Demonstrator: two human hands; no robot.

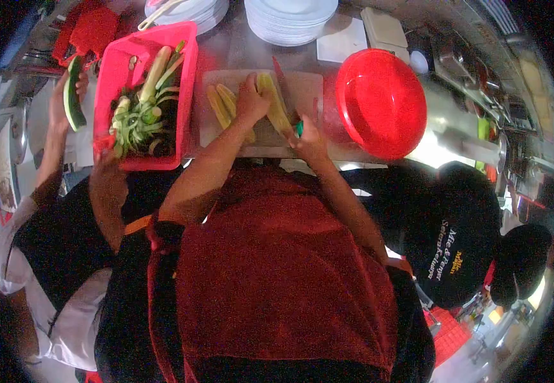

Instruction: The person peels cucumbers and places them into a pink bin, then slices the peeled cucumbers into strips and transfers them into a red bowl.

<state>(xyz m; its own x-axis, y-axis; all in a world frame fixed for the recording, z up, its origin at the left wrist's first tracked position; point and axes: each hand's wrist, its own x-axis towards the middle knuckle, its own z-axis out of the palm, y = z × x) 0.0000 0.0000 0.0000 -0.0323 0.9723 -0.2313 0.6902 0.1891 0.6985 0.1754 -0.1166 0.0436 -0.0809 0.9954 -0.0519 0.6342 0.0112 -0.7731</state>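
Observation:
My left hand [251, 101] is closed on a peeled cucumber piece [273, 105] lying lengthwise on the white cutting board [309, 83]. In my right hand [310, 143] is a knife [281, 78] with a green handle, its blade pointing away from me along the right side of that cucumber. My right fingers are close to the cucumber's near end. To the left of my left hand, more long pale cucumber pieces [218, 105] rest on the board, partly covered by my forearm.
A pink bin [189, 96] with peels and vegetables stands left of the board, a red basin [382, 102] right. Stacked white plates [289, 22] are behind. At left, a co-worker's hands hold a part-peeled cucumber [72, 96] and something red. Another person in black stands at right.

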